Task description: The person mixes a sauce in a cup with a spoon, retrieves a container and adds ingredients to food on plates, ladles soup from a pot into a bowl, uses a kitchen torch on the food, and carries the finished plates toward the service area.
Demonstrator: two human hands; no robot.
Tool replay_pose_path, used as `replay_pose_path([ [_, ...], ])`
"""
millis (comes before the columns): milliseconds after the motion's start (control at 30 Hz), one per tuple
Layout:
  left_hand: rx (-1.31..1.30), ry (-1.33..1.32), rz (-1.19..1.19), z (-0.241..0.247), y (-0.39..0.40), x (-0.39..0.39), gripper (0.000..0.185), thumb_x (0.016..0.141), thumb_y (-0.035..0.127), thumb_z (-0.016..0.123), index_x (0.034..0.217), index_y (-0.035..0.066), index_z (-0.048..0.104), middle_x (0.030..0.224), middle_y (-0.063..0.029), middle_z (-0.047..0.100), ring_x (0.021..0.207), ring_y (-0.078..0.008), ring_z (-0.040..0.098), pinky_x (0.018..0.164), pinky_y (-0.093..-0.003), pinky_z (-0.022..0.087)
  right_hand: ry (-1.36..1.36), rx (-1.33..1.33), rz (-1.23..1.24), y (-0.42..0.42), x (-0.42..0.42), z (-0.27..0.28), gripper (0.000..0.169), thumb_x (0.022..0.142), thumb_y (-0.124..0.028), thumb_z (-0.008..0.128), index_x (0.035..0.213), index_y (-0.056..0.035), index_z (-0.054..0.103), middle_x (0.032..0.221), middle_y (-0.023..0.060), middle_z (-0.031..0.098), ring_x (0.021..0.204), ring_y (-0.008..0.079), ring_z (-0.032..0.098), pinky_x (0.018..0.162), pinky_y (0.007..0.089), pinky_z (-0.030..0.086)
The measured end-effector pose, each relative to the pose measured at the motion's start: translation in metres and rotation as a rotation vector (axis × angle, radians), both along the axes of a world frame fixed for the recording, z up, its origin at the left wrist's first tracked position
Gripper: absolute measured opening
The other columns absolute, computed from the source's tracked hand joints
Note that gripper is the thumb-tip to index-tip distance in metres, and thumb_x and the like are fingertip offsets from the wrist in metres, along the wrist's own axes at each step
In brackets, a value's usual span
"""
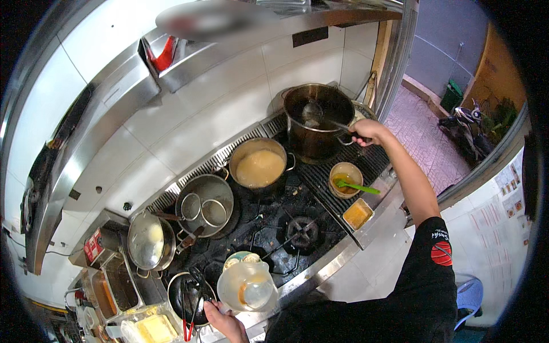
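My right hand (366,132) is closed around the handle of a strainer or skimmer (312,112), whose round head is inside the tall dark stockpot (315,143). At the lower middle, my left hand (223,319) grips the edge or handle of a translucent plastic pitcher (248,286) with some orange-brown residue in it. The pitcher is tilted above the front of the stove. Beside my left hand lies a black frying pan (180,285) with red-tipped tongs (185,328) in it. A pot of cloudy tan liquid (260,168) stands left of the stockpot.
Two round strainer baskets (213,213) sit in a wide pot (229,195). A metal pan (146,240) stands left of it. On the ribbed grill are a bowl (346,168) with a green brush (364,188) and a small tray (358,214). A steel shelf (279,32) runs overhead.
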State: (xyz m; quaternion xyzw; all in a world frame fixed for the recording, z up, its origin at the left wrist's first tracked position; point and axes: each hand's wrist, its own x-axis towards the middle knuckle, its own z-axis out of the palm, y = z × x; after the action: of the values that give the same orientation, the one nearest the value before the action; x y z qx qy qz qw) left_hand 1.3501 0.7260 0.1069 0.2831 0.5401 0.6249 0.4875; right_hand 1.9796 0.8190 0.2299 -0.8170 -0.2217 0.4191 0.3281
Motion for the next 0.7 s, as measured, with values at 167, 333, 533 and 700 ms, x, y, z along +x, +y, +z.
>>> replay_pose_path([
  [167,-0.055,-0.022,-0.074,0.021,0.006,0.023,0.032,0.103,0.036,0.048,0.082,0.013,0.046,0.074,0.0043,0.044,0.068,-0.0046,0.042,0.058,-0.0211,0.035,0.249,0.115,-0.134,0.016,0.018,-0.008,0.018,0.100,-0.023,0.049,0.101,-0.0062,0.053,0.074,0.0024,0.059,0.049,0.0043,0.047,0.043,0.0199,0.044],
  [333,-0.113,-0.043,-0.021,0.028,0.006,0.028,0.032,0.103,0.037,0.049,0.083,0.012,0.047,0.076,0.0033,0.046,0.069,-0.0050,0.045,0.060,-0.0219,0.038,0.770,0.271,-0.189,0.002,0.043,-0.018,0.024,0.100,-0.022,0.047,0.107,0.0000,0.052,0.072,-0.0004,0.055,0.045,0.0013,0.047,0.036,0.0149,0.045],
  [533,-0.089,-0.095,0.044,0.009,0.009,0.015,0.030,0.102,0.036,0.051,0.086,0.011,0.048,0.078,0.0034,0.047,0.070,-0.0053,0.046,0.061,-0.0225,0.041,0.849,0.390,-0.237,-0.012,0.051,0.002,0.025,0.099,-0.021,0.050,0.103,0.0030,0.051,0.074,0.0017,0.056,0.047,0.0026,0.050,0.036,0.0150,0.047],
  [700,-0.131,-0.106,-0.026,0.008,0.008,0.002,0.030,0.102,0.037,0.051,0.089,0.010,0.047,0.082,0.0020,0.047,0.073,-0.0065,0.047,0.061,-0.0238,0.042,0.802,0.419,-0.201,-0.030,0.037,0.036,0.028,0.098,-0.019,0.051,0.109,0.0067,0.052,0.075,0.0007,0.057,0.046,0.0004,0.049,0.036,0.0132,0.047],
])
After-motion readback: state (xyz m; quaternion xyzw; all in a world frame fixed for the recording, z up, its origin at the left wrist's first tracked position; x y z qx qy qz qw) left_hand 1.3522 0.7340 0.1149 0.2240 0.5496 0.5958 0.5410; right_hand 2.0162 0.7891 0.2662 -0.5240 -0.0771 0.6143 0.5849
